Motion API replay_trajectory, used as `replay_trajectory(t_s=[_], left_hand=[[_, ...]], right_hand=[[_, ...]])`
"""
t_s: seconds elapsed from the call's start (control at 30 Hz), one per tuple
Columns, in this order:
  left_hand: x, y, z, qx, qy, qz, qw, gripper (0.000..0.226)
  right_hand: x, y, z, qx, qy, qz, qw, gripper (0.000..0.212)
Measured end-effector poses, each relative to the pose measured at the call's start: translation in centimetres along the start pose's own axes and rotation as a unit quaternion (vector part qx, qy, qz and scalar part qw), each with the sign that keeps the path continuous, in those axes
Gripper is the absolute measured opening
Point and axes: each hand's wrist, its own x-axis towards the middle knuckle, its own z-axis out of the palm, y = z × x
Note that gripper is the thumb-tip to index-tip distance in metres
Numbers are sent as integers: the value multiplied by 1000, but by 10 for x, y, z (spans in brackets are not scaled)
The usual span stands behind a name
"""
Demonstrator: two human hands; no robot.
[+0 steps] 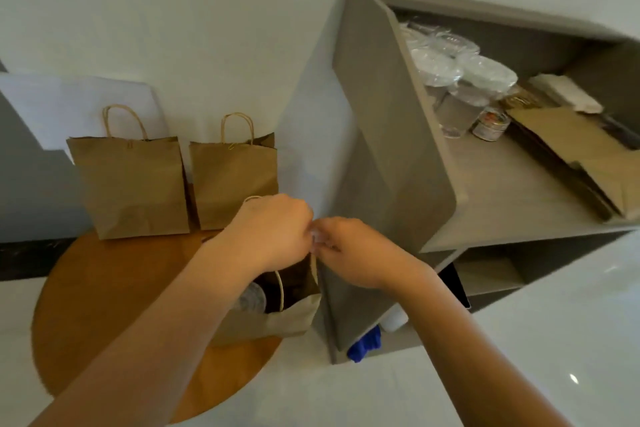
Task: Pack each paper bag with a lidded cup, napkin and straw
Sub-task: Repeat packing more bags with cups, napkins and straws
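Right now both hands meet just above the open bag (291, 317) at the lower centre of the frame. The left hand (273, 230) is curled with its fingers bunched at the bag's top edge, and the right hand (349, 250) pinches something small and pale between them; it is too blurred to tell whether that is a straw, a napkin or the bag's handle. Inside the bag a lidded cup (250, 300) shows, partly hidden by the left forearm. Two more bags (130, 184) (235, 180) stand upright against the wall at the left centre, on the round wooden table (104, 305). On the grey shelf (398, 135) at the upper right lie spare lids and cups (460, 80) and napkins (568, 94).

The risk, as I judge it, is the near bag tipping: it sits close to the table's edge, and a pull on its rim could topple it and the cup. A crushed rim could also block whatever goes in next.
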Motion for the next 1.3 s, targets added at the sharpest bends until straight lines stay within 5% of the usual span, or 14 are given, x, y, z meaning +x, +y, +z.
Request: replay_trajectory(t_s=[0.3, 0.7, 0.9, 1.3], left_hand=[[-4, 176, -10, -2, 99, 72, 993, 27], [98, 378, 7, -43, 42, 97, 994, 24], [181, 425, -3, -50, 77, 116, 989, 20], [402, 452, -57, -48, 127, 97, 986, 17]], right_hand=[[-158, 91, -62, 3, 108, 40, 993, 23], [-288, 264, -135, -29, 272, 140, 952, 25], [-280, 339, -179, -5, 380, 158, 911, 19], [-147, 467, -329, 35, 406, 158, 900, 14]])
